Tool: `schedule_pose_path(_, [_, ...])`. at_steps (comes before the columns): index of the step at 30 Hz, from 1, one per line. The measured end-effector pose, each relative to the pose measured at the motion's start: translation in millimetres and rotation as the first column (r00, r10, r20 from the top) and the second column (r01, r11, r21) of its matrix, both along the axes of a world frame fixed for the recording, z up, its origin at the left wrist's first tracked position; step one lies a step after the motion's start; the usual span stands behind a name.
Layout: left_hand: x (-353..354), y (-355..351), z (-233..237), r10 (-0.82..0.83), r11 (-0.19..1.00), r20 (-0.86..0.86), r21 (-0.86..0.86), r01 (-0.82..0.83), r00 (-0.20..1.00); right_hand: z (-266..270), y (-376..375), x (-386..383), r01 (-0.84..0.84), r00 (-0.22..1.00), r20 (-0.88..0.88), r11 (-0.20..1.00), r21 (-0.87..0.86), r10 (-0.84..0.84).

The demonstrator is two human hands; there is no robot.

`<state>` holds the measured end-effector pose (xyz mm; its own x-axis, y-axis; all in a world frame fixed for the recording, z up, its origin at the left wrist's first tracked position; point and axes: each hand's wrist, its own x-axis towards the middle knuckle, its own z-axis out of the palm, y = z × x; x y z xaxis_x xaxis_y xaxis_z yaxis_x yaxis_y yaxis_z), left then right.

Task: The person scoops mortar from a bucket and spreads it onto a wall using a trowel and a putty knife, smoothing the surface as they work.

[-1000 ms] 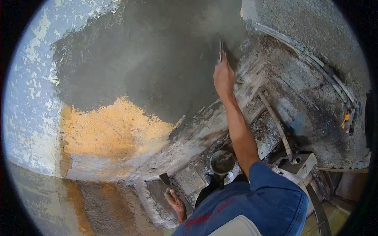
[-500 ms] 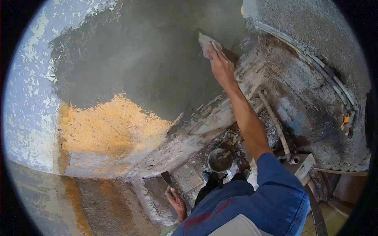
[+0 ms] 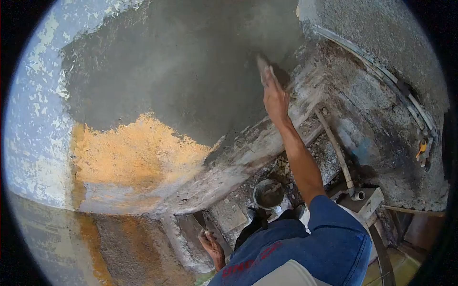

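My right hand [image 3: 275, 101] is raised at the wall, its fingers pressed together over a pale, flat sponge [image 3: 262, 66]. Motion blurs the sponge a little where it lies against the smooth grey plaster [image 3: 186, 66]. Low down at my left side, my left hand [image 3: 211, 246] is closed round the handle of a putty knife [image 3: 199, 219]. Its dark blade points up and away from my body. Below the grey patch, bare orange wall [image 3: 138, 148] shows with a ragged upper edge.
A bucket [image 3: 268, 194] with a grey mix stands at my feet amid rubble. To the right, a pipe [image 3: 335, 148] leans near a concrete block [image 3: 374, 202]. Loose conduits [image 3: 381, 71] run along the right wall. Flaking blue-white paint [image 3: 36, 128] covers the left side.
My right hand has slid down and slightly right over the plaster, and the sponge now shows more edge-on. The knife blade in my left hand has tilted and dropped slightly.
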<state>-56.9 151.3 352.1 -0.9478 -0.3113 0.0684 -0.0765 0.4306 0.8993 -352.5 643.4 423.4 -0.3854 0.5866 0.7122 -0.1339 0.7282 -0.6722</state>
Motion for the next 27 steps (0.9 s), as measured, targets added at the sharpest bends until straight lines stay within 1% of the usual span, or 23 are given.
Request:
schedule_pose_path(1, [-3, 2, 1, -0.004, 1.0, 0.006, -0.005, 0.004, 1.0, 5, -3, -6, 0.004, 1.0, 0.006, 1.0, -0.005, -0.004])
schedule_pose_path(2, [-5, 1, 1, -0.009, 1.0, 0.014, -0.012, 0.009, 1.0, 10, -13, -12, -0.097, 0.975, 0.188, 0.987, -0.128, 0.12])
schedule_pose_path(4, [-11, 3, -7, -0.019, 1.0, 0.018, -0.009, 0.019, 1.0, 12, -53, -38, -0.092, 0.966, 0.23, 0.988, -0.125, 0.119])
schedule_pose_path(5, [-13, 3, -13, -0.05, 0.998, 0.019, 0.04, 0.049, 0.999, -4, -80, -47, 0.006, 0.995, 0.099, 1.0, 0.0, -0.006])
schedule_pose_path(6, [-13, 2, -15, -0.083, 0.993, 0.018, 0.085, 0.081, 0.996, -15, -90, -35, 0.01, 0.995, 0.102, 1.0, 0.0, -0.01])
schedule_pose_path(8, [-15, 7, -14, -0.117, 0.99, 0.011, 0.085, 0.115, 0.993, -28, -104, -10, -0.139, 0.987, 0.091, 0.987, 0.08, 0.132])
schedule_pose_path(9, [-22, 10, -13, -0.14, 0.986, -0.01, 0.087, 0.141, 0.99, -12, -91, 8, -0.214, 0.945, 0.236, 0.973, -0.08, 0.227])
schedule_pose_path(10, [-29, 13, -10, -0.139, 0.986, -0.032, 0.093, 0.142, 0.99, -2, -68, 13, -0.203, 0.955, 0.201, 0.974, -0.105, 0.22])
schedule_pose_path(11, [-27, 15, -6, -0.13, 0.988, 0.005, 0.087, 0.129, 0.991, 7, -46, 19, -0.192, 0.963, 0.164, 0.973, -0.13, 0.212])
schedule_pose_path(12, [-23, 14, -3, -0.12, 0.99, 0.051, 0.077, 0.116, 0.991, 13, -24, 4, -0.093, 0.995, -0.043, 0.995, -0.044, 0.091])
schedule_pose_path(13, [-18, 13, -3, -0.112, 0.992, 0.059, 0.073, 0.107, 0.992, 22, -14, -11, -0.101, 0.994, -0.036, 0.994, -0.049, 0.099])
schedule_pose_path(15, [-14, 14, -5, -0.109, 0.993, -0.021, -0.049, 0.108, 0.994, 43, -8, -39, 0.109, 0.994, 0.025, 0.994, 0.031, -0.11])
schedule_pose_path(17, [-12, 7, -16, -0.105, 0.994, 0.003, -0.011, 0.105, 0.994, 49, -66, -57, 0.043, 0.982, 0.186, 0.997, -0.067, -0.029])
schedule_pose_path(19, [-19, 15, -19, -0.107, 0.994, 0.019, 0.038, 0.106, 0.994, 26, -139, -40, -0.059, 0.994, 0.101, 0.994, 0.091, 0.049])
schedule_pose_path(20, [-21, 23, -13, -0.107, 0.994, 0.062, 0.024, 0.105, 0.992, 7, -160, -16, -0.183, 0.98, 0.116, 0.958, 0.219, 0.161])
schedule_pose_path(21, [-20, 23, -7, -0.105, 0.994, 0.106, 0.002, 0.106, 0.989, -5, -177, 2, -0.302, 0.953, 0.142, 0.893, 0.333, 0.269])
schedule_pose_path(22, [-18, 18, -6, -0.098, 0.995, 0.103, 0.0, 0.098, 0.99, -7, -178, 12, -0.307, 0.951, 0.138, 0.892, 0.332, 0.276])
schedule_pose_path(24, [-26, 18, -11, -0.127, 0.992, 0.009, 0.023, 0.127, 0.992, -5, -152, 26, -0.478, 0.869, 0.234, 0.862, 0.17, 0.436])
schedule_pose_path(25, [-27, 18, -15, -0.116, 0.993, 0.004, 0.034, 0.116, 0.993, 18, -131, 21, -0.407, 0.91, 0.15, 0.899, 0.16, 0.386])
schedule_pose_path(27, [-14, 7, -19, -0.072, 0.997, 0.025, 0.043, 0.071, 0.997, 90, -84, 11, -0.159, 0.987, 0.003, 0.96, 0.229, 0.163])
